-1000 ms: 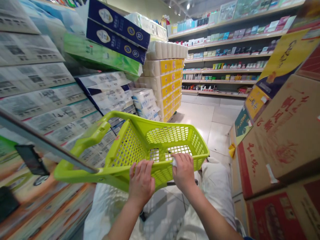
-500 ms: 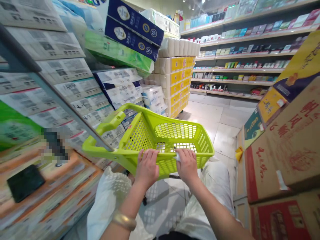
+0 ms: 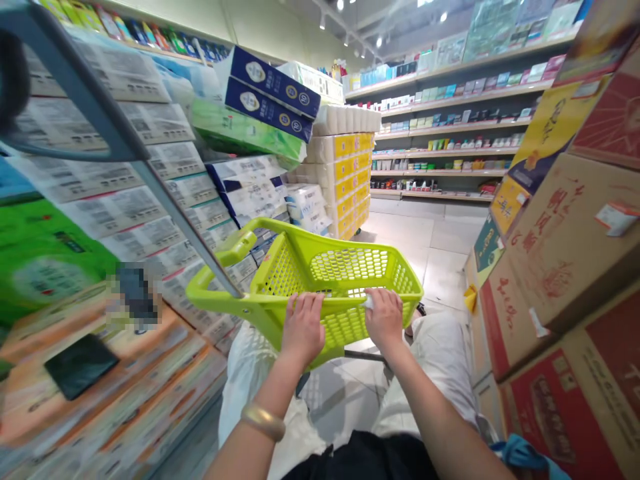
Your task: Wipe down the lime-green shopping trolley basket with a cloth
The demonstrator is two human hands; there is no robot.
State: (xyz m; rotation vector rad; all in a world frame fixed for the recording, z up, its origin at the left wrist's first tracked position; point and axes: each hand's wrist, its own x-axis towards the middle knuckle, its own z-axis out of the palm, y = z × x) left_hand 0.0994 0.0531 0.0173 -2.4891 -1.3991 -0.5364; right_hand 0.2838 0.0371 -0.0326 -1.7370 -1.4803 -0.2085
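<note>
A lime-green plastic shopping basket (image 3: 345, 263) with a long handle stands just in front of me, and it has nothing inside. My left hand (image 3: 301, 328) grips its near rim, fingers curled over the edge. My right hand (image 3: 384, 318) holds the same rim further right, closed, with a small white object pinched in its fingers against the rim. A gold bangle (image 3: 262, 420) sits on my left wrist.
Stacked tissue and toilet-paper packs (image 3: 240, 173) wall the left side, with a grey metal bar (image 3: 150, 173) crossing them. Cardboard cartons (image 3: 565, 267) line the right. A tiled aisle (image 3: 430, 247) leads to product shelves (image 3: 450, 133) at the back.
The basket and both hands have shifted rightward and slightly upward in view as my head moved. Both hands have stayed on the near rim.
</note>
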